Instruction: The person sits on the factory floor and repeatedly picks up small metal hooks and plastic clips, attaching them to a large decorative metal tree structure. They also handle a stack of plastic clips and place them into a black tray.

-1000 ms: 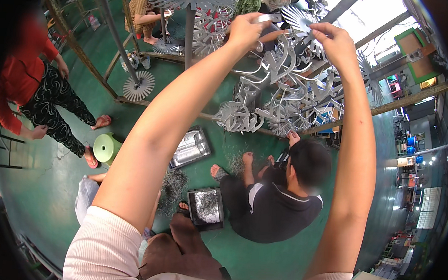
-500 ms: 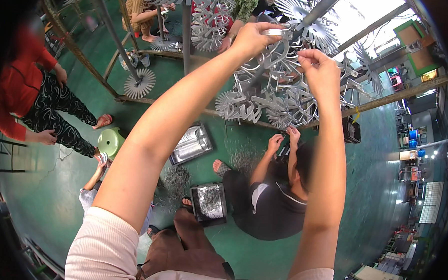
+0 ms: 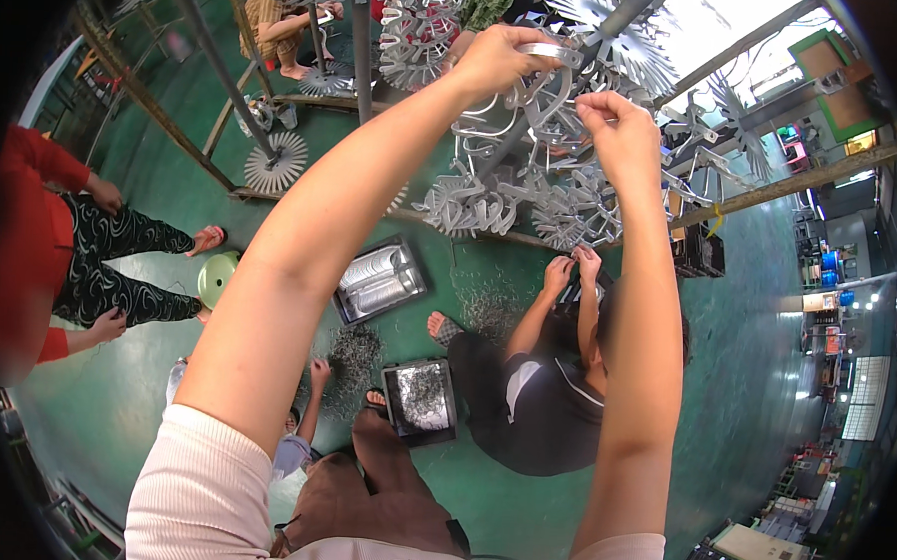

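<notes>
Metal strip [image 3: 554, 53] pinched in left hand [image 3: 498, 62]; right hand [image 3: 623, 137] narrow (whether holding 1, cannot tell).

Metal scraps [image 3: 356, 346] litter a green workshop floor [image 3: 523, 514].
Beyond a scrap-filled dark tray [image 3: 436, 437] sits a second tray [image 3: 395, 305]; to its left, a green stool [image 3: 214, 280]; farther off, a frame [image 3: 773, 194] bears slotted discs [image 3: 641, 50] and curved metal pieces [image 3: 571, 217].

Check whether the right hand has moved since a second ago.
Yes: the right hand has moved lower in view, from beside the slotted disc on the slanting post to below that disc.
</notes>
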### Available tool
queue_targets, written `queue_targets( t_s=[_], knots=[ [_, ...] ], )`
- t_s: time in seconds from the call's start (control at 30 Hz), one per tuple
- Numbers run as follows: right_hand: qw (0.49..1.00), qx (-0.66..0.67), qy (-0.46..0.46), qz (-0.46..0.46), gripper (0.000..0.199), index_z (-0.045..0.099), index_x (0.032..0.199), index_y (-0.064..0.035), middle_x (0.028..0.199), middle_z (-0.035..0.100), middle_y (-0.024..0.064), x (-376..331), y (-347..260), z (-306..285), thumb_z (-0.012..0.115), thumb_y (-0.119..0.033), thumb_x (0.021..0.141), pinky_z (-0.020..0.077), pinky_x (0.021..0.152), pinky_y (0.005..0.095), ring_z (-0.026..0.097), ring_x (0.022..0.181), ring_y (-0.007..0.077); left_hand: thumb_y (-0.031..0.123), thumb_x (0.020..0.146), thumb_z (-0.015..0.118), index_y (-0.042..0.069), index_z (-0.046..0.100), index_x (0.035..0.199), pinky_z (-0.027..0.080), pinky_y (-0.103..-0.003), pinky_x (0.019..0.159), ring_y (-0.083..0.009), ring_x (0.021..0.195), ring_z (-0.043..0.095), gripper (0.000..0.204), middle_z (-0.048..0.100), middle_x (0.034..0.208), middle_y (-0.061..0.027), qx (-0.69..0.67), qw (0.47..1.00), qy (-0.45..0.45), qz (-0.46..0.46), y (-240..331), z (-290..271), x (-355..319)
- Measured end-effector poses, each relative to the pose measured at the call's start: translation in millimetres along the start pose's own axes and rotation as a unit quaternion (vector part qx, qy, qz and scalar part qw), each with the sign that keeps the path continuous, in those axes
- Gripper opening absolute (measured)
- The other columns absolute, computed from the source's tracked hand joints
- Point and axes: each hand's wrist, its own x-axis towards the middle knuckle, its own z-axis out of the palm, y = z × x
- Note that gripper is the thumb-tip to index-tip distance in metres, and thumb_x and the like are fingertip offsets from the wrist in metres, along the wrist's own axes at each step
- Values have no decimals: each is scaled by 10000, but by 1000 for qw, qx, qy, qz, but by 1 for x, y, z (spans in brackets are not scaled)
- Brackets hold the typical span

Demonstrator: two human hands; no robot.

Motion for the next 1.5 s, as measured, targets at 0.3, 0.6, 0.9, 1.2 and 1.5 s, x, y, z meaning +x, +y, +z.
queue_targets(
  t_s=[0.3, 0.6, 0.9, 1.2, 1.5],
  knots=[
    [1000, 1, -12, 14, 182, 676, 922, -132, 825, 672, 79, 4, -3, -1, 614, -238, 787, 488, 708, 369, 641, 764, 265, 162, 725, 735, 76, 682, 959, 454, -180, 546, -30, 630, 563, 254, 657, 764, 26, 44, 999, 7, -6, 11, -16, -12],
    [969, -239, -15, -62, 224, 638, 1014, -170, 822, 648, 177, -1, 1, 18, 579, -252, 814, 492, 715, 432, 625, 797, 357, 87, 760, 675, 29, 659, 972, 466, -193, 652, -58, 723, 594, 221, 659, 832, -24, -36, 998, -19, 50, -5, -22, -17],
    [956, -232, -37, -173, 319, 564, 1152, -217, 593, 618, 79, -13, 19, 2, 559, -172, 836, 487, 609, 359, 625, 560, 227, 17, 765, 617, 9, 646, 958, 425, -185, 597, -35, 666, 530, 195, 637, 787, 1, -12, 998, -54, 32, 21, -18, -53],
    [975, 126, -105, -151, 323, 593, 1164, -187, 855, 596, 4, -26, -40, -39, 578, -136, 846, 460, 579, 235, 568, 646, 70, 63, 780, 640, 37, 647, 1033, 450, -206, 745, -43, 794, 558, 254, 637, 851, 2, 44, 998, -19, 30, 55, -17, -103],
    [919, 108, -185, -332, 175, 663, 954, -66, 831, 654, 58, -20, -77, -59, 597, -116, 800, 473, 694, 273, 609, 741, 142, -11, 722, 613, 32, 644, 1006, 460, -214, 734, -54, 803, 574, 289, 652, 904, 4, 30, 997, -66, 27, 73, -19, -132]
  ],
)
